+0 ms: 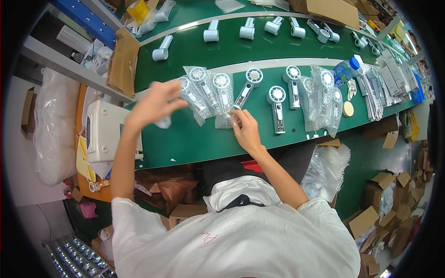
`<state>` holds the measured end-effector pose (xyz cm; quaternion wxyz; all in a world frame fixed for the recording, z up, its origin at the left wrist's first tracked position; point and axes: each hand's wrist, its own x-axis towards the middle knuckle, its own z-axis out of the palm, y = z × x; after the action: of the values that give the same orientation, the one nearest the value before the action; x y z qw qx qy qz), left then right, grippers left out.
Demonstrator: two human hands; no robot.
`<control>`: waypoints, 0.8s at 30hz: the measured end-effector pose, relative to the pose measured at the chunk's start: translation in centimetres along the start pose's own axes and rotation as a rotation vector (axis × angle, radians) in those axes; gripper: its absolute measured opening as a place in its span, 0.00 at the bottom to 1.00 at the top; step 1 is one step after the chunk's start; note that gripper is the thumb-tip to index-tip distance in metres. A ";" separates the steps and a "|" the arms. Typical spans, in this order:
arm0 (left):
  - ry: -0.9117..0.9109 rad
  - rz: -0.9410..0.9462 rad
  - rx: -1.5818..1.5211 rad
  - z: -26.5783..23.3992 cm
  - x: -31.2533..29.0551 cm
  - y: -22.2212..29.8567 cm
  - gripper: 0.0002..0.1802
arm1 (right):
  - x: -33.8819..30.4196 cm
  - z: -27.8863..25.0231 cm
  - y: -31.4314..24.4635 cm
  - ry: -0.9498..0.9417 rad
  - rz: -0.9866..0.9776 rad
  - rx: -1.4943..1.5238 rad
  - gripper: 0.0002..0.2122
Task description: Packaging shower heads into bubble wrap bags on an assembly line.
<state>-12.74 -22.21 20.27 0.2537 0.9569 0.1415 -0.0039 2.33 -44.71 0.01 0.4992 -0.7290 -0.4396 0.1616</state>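
Note:
My left hand is raised over the left part of the green table, thumb and fingers apart, slightly smeared. Beneath it a pale rounded thing shows, mostly hidden. My right hand has its fingertips pinched at the lower edge of a clear-bagged handheld fan. Two more bagged fans, one in the middle and one at the left, lie beside it, overlapping. Unbagged fans lie to the right: one tilted, one upright and one farther back.
Several bagged fans are bunched at the right, by a blue-capped bottle and a round cream disc. A row of fans stands on the far green strip. A cream machine sits at the left; cartons fill the right floor.

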 end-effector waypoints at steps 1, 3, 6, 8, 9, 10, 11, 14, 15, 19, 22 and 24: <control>-0.003 0.108 0.144 1.8 0.5 -0.4 0.12 | 0.2 0.0 0.0 -0.001 -0.004 0.002 0.15; -0.011 0.218 0.284 5.4 1.4 -0.8 0.14 | 0.3 -0.1 -0.1 0.041 0.106 0.242 0.14; -0.176 0.243 0.562 8.4 2.3 -0.7 0.14 | 0.3 -0.1 -0.2 0.091 0.218 0.477 0.12; -0.115 0.307 0.601 10.0 2.9 -1.7 0.12 | 0.1 -0.1 -0.6 0.175 0.087 0.372 0.12; -0.083 0.338 0.619 10.6 3.2 -2.1 0.11 | 0.0 0.0 -0.8 0.215 0.021 0.318 0.12; -0.051 0.368 0.638 11.0 3.4 -2.6 0.10 | 0.0 0.0 -1.0 0.255 -0.046 0.264 0.12; -0.049 0.368 0.637 11.1 3.7 -2.7 0.10 | 0.0 0.2 -1.3 0.255 -0.046 0.263 0.12; 0.007 0.526 0.543 11.0 4.1 -3.1 0.08 | -0.1 1.4 -2.5 0.367 -0.047 0.073 0.11; 0.025 0.577 0.511 11.0 4.2 -3.2 0.07 | -0.1 1.6 -2.7 0.403 -0.048 0.011 0.11; 0.060 0.596 0.516 11.5 4.7 -3.1 0.07 | 0.2 0.8 -1.9 0.316 -0.009 0.119 0.09; 0.077 0.587 0.535 12.2 5.4 -2.8 0.08 | 0.7 -0.1 -2.0 0.302 -0.001 0.140 0.07; 0.087 0.557 0.589 12.3 6.0 -3.0 0.10 | 1.7 -0.9 -2.9 0.340 -0.022 0.122 0.07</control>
<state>-7.02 -24.10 7.64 -0.0459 0.9896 -0.1197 0.0653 2.51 -43.52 3.29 0.6113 -0.7093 -0.3463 0.0567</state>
